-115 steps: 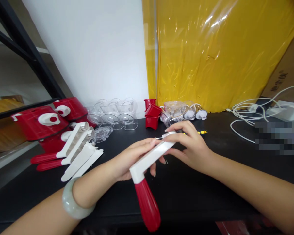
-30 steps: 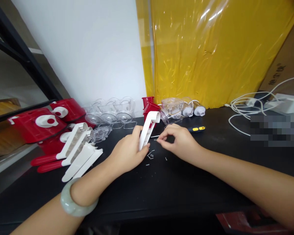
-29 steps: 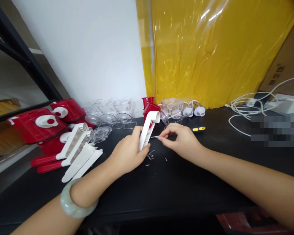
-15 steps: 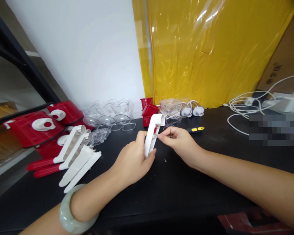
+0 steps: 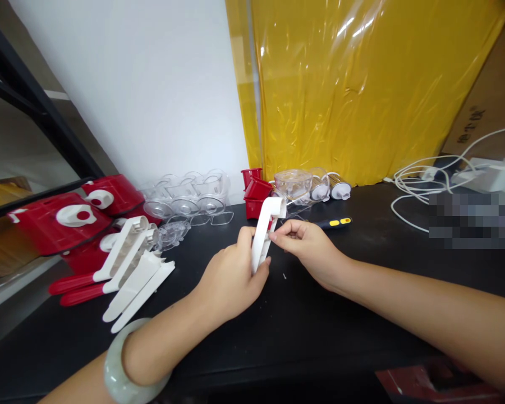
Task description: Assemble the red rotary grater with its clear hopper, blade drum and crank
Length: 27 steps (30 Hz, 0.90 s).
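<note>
My left hand (image 5: pixel 231 275) is closed around a white plastic crank handle (image 5: pixel 261 234), which stands tilted over the black table. A little red shows inside its hollow side. At that side, my right hand (image 5: pixel 303 244) is pinched with thumb and forefinger, touching or nearly touching the handle; what the fingertips hold is too small to make out. Beyond the right hand lies a black and yellow tool handle (image 5: pixel 339 223), its other end hidden by the hand. Two similar white cranks with red grips (image 5: pixel 84 293) and long white covers (image 5: pixel 145 297) rest to the left.
Red housings with white knobs (image 5: pixel 73 219) are stacked at the left. Along the back stand clear plastic cups (image 5: pixel 208 188), red hoppers (image 5: pixel 256 191) and grater drums (image 5: pixel 339 188). White cables (image 5: pixel 408 185) coil at the right. A tiny white scrap (image 5: pixel 284 275) lies on the black table (image 5: pixel 320 336).
The white crank handle and my left hand have shifted very slightly to the right. My right fingertips sit closer against the handle; the thin piece seen at them before is now hidden.
</note>
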Each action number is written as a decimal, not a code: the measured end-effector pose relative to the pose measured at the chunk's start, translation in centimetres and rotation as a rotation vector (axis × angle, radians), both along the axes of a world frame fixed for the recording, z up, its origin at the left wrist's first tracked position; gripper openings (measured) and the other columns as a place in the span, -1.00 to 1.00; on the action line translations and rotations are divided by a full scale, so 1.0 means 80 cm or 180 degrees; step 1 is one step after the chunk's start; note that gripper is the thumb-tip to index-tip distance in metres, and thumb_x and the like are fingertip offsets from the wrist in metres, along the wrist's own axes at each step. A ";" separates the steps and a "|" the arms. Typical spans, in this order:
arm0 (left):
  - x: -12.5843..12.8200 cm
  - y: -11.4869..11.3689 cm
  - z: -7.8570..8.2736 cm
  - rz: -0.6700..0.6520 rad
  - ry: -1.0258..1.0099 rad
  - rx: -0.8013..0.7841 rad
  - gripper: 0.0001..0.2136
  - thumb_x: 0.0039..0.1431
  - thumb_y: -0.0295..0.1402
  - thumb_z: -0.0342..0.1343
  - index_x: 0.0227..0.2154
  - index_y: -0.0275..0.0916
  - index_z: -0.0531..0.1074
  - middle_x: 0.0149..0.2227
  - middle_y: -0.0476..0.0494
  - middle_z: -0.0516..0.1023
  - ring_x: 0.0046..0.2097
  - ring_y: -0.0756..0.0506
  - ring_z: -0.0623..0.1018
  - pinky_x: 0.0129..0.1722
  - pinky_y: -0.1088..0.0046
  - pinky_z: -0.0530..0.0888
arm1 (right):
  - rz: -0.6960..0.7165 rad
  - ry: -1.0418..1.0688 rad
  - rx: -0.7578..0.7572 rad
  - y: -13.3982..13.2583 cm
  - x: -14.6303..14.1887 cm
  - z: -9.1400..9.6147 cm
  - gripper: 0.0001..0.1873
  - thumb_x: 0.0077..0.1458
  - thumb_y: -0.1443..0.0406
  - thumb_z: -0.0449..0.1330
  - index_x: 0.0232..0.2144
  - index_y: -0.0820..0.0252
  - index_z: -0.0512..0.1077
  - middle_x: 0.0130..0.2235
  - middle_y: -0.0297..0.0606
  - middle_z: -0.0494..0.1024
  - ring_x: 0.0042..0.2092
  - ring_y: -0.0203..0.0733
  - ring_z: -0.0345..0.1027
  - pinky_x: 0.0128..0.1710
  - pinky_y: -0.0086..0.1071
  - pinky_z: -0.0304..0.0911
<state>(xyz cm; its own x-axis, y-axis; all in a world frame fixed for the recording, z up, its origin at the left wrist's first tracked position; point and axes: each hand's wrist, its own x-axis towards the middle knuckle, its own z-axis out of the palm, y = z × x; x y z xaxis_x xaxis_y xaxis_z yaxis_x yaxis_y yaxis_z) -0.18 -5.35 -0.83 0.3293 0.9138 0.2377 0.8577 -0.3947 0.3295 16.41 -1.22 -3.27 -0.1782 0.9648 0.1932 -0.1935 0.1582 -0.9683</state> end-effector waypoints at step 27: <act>-0.004 0.001 -0.002 -0.0184 -0.0458 -0.0206 -0.71 0.19 -0.27 0.01 -0.07 -0.17 0.12 -0.44 -0.01 0.41 -0.43 -0.11 0.47 -0.47 0.43 0.29 | -0.0375 -0.0991 0.1232 0.000 0.005 0.001 -0.88 0.01 0.25 0.26 -0.48 0.17 0.41 -0.41 -0.31 0.51 -0.37 -0.28 0.37 -0.34 -0.34 0.29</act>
<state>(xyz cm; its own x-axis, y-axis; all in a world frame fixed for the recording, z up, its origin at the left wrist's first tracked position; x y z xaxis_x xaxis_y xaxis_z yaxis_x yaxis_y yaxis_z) -0.46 -5.31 -0.98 0.3486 0.9092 0.2276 0.7762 -0.4161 0.4736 16.78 -1.22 -3.20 -0.1787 0.8501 0.4954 0.1357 0.5199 -0.8434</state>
